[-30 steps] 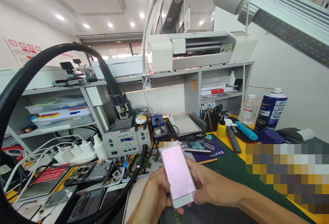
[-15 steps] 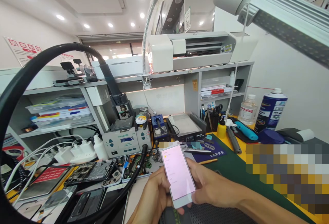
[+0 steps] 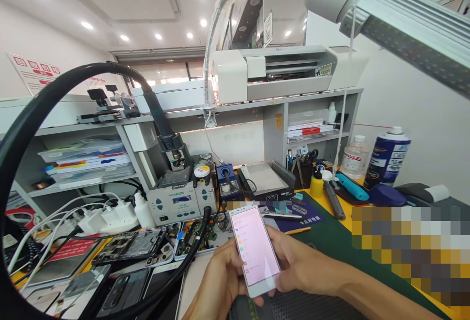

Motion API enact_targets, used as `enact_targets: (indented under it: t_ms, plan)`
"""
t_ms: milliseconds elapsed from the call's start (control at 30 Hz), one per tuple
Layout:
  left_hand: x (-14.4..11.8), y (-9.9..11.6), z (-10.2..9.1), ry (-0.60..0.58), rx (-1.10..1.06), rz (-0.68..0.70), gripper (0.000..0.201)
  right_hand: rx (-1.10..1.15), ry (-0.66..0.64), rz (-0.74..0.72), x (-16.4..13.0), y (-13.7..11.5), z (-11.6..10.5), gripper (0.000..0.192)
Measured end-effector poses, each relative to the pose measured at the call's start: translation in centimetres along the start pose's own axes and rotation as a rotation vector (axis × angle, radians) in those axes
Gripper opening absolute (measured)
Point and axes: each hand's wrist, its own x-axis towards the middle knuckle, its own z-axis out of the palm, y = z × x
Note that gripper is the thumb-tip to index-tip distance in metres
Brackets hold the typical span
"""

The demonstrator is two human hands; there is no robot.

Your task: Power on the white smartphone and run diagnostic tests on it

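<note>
- Phone (image 3: 256, 256) with a white frame is held, tilted, in front of the bench, above a dark perforated mat (image 3: 312, 305); it is not set down.
- Left edge and underside are grasped by the left hand (image 3: 226, 268), with the thumb laid along the side.
- Right edge is grasped by the right hand (image 3: 299, 266), with the thumb at the lower corner; whether the glass is being pressed cannot be told.
- Already achieved, as far as can be judged: the phone is powered, its screen (image 3: 254, 241) is lit, and a list with small coloured icons down its left side is displayed. The wording is too small to be read.
- No gap or loose part is seen on the phone's front, so it is judged to be assembled; its back is hidden.
- Left to be done: how many screen steps are wanted cannot be told, and no finished result can be made out.
- No tool is held. A slim brown tool (image 3: 298, 231) is left on the green mat (image 3: 330, 241), and the grey soldering station (image 3: 179, 201) is left untouched behind the loose circuit boards (image 3: 196, 234).
</note>
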Motion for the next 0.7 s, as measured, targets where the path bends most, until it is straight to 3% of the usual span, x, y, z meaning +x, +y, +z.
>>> enact_targets:
  t_ms: [700]
  plan:
    - [-0.43,0.1,0.26,0.015,-0.002,0.004,0.048,-0.048,0.026,0.053,0.11,-0.25,0.1,0.091]
